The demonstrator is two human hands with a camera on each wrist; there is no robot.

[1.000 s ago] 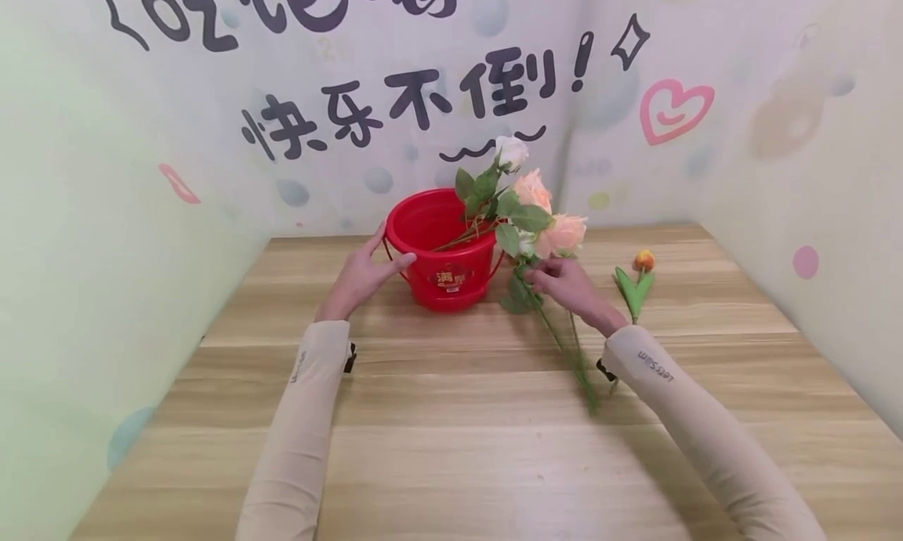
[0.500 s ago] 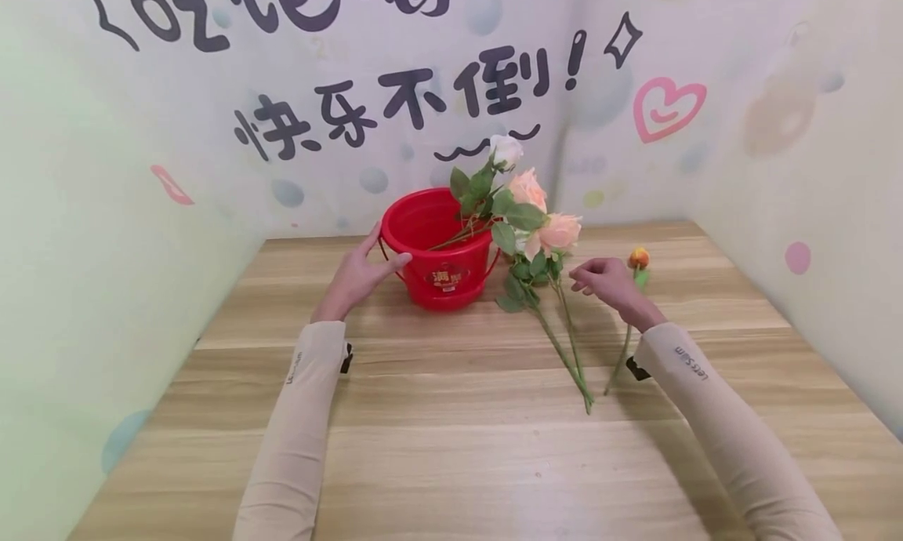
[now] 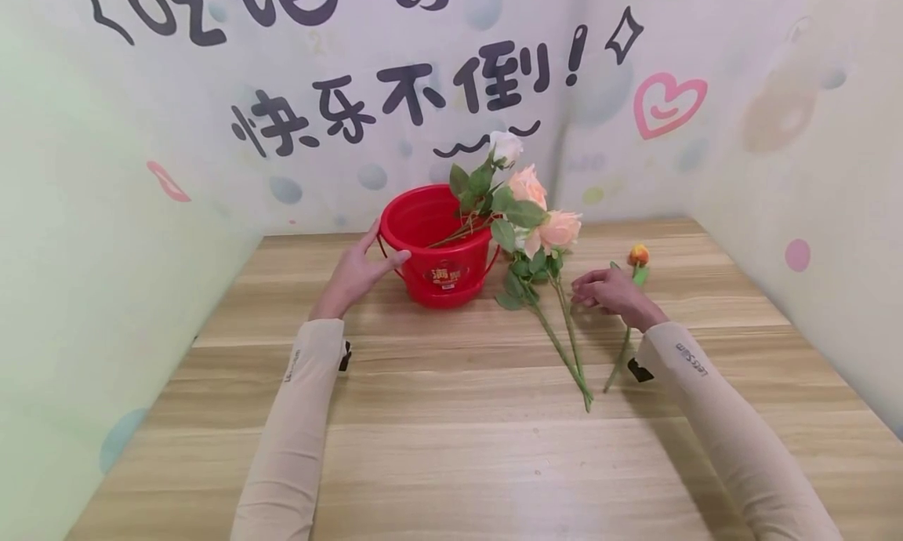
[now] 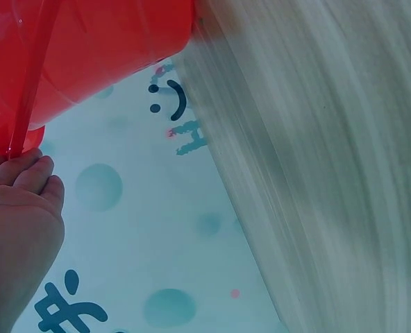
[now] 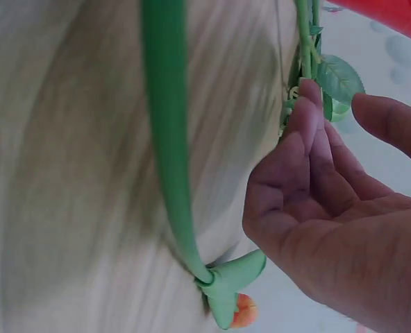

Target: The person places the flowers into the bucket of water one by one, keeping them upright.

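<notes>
A red bucket (image 3: 446,278) with a thin handle stands upright near the back wall. Against its left rim rests my left hand (image 3: 350,278), thumb spread toward the front; in the left wrist view its fingers (image 4: 32,170) touch the spot where the handle meets the rim. A white rose (image 3: 505,147) leans out of the bucket. Peach roses (image 3: 560,229) overlap its right side, and two green stems (image 3: 560,351) run from there toward me over the table. Just right of these stems my right hand (image 3: 615,292) hovers, fingers loosely bent, thumb apart, with no flower visibly held.
An orange-yellow tulip (image 3: 638,255) lies on the wooden table (image 3: 423,447) behind and under my right wrist; its stem (image 5: 165,139) crosses the right wrist view. A wall (image 3: 324,204) with painted lettering closes off the table's back, with side walls left and right.
My right hand has let go of the rose stems and moved right, then lowered slightly with its fingers bending. My left hand and the bucket keep their places.
</notes>
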